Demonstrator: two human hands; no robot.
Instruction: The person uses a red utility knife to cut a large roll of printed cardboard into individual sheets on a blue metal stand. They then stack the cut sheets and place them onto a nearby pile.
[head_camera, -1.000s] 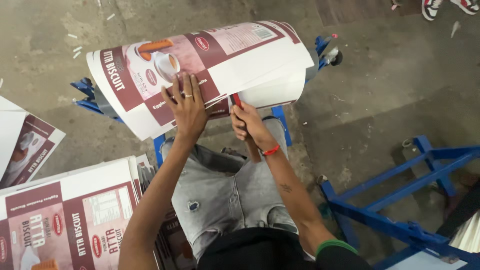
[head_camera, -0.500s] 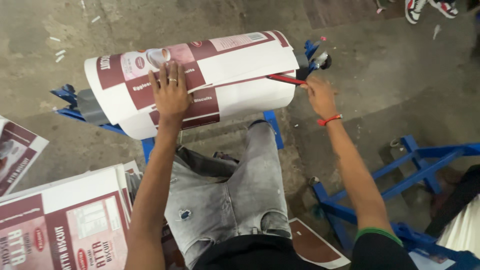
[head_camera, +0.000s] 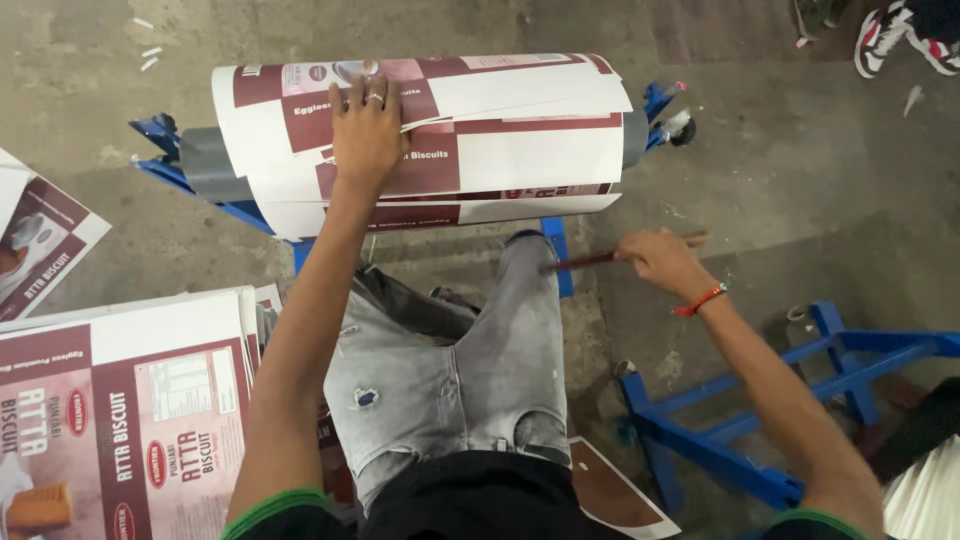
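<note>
White-and-maroon printed card sheets (head_camera: 480, 140), curled over a grey roller (head_camera: 205, 160), looked light and springy, left hand (head_camera: 366, 135) flat on top, right hand (head_camera: 660, 262) beside it gripping a thin stick (head_camera: 585, 262).

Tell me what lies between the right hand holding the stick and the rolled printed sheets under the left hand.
In the head view, only bare concrete floor separates the right hand and its stick from the rolled sheets pressed by the left hand.
</note>
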